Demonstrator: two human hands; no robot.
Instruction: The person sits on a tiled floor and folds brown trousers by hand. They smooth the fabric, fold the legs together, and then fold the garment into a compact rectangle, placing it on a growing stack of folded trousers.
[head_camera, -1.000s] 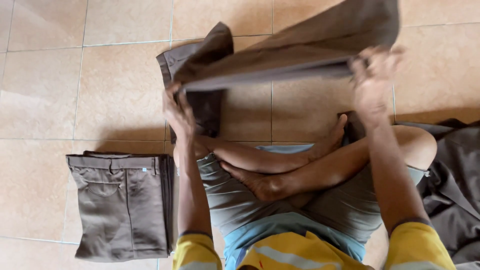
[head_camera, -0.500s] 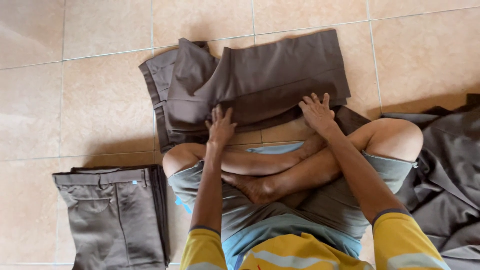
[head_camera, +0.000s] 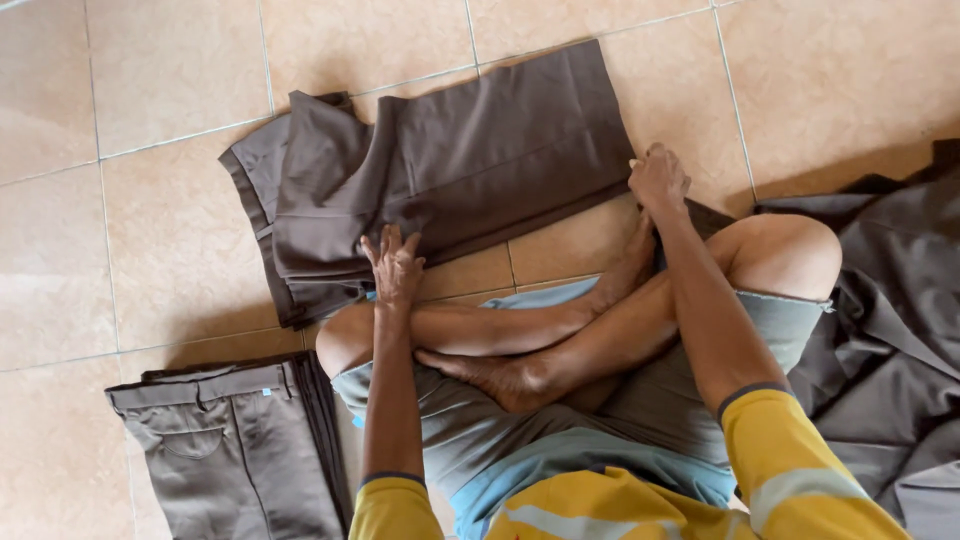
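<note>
Folded trousers (head_camera: 235, 450) — dark cloth heap (head_camera: 890, 330) — tiled floor (head_camera: 110, 90).

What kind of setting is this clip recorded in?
Probably a home or small workshop floor used for folding clothes: bare beige floor tiles, a person sitting cross-legged on them, brown trousers spread out, and a folded stack beside them.

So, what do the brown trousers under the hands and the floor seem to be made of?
Trousers: probably a woven, matte fabric; it creases softly and lies flat under the left hand and right hand. Floor: likely glazed ceramic tile; beige squares, grout lines, faint sheen.
</note>
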